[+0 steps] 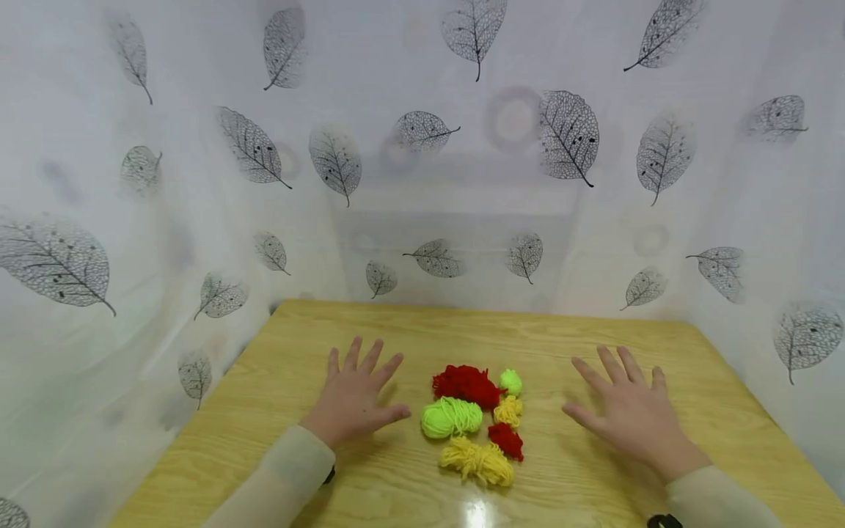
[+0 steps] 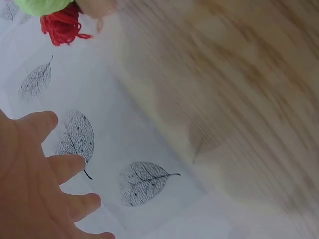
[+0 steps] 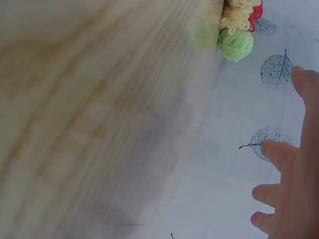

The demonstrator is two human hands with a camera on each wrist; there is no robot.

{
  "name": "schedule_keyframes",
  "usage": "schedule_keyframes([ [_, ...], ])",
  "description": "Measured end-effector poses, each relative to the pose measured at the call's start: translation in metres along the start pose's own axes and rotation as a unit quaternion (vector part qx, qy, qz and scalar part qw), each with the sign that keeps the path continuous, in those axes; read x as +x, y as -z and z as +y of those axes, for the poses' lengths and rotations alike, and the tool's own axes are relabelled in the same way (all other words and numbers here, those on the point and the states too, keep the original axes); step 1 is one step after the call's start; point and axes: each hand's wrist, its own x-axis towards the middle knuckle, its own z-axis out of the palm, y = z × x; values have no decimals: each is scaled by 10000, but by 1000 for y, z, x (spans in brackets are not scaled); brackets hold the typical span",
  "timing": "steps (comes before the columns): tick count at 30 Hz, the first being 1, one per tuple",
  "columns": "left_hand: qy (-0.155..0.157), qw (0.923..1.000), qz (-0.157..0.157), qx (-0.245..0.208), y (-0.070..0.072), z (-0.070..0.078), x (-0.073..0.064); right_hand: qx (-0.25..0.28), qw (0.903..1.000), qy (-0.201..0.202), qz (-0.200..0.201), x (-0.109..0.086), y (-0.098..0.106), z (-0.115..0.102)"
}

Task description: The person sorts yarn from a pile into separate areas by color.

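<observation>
My left hand (image 1: pixel 354 400) is spread with straight fingers, to the left of a group of yarn bundles and holding nothing. On the other side my right hand (image 1: pixel 627 411) is spread likewise, apart from the yarn. The left column has a large red yarn bundle (image 1: pixel 466 386), a bright green yarn ball (image 1: pixel 452 418) and a yellow yarn skein (image 1: pixel 477 462) tied round its middle. Beside them lie a small green yarn ball (image 1: pixel 510 382), a small yellow bundle (image 1: pixel 508 411) and a small red bundle (image 1: pixel 506 441). In the right wrist view, the small green ball (image 3: pixel 236 45) shows near the top.
A wood-grain table (image 1: pixel 370 488) carries the yarn. White cloth (image 1: pixel 422 191) printed with dark leaf shapes hangs behind the table and along both sides. Dark bands show at both wrists, below the pale sleeves (image 1: pixel 280 477).
</observation>
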Motion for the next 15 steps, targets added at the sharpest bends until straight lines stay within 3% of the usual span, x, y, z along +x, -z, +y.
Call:
schedule_keyframes([
  [9,-535,9977,-215,357,5,24,7,191,9982,561,-111,21,-5,-22],
  [15,-930,9944,-323,378,-3,41,11,384,9963,748,-155,28,-15,-35],
])
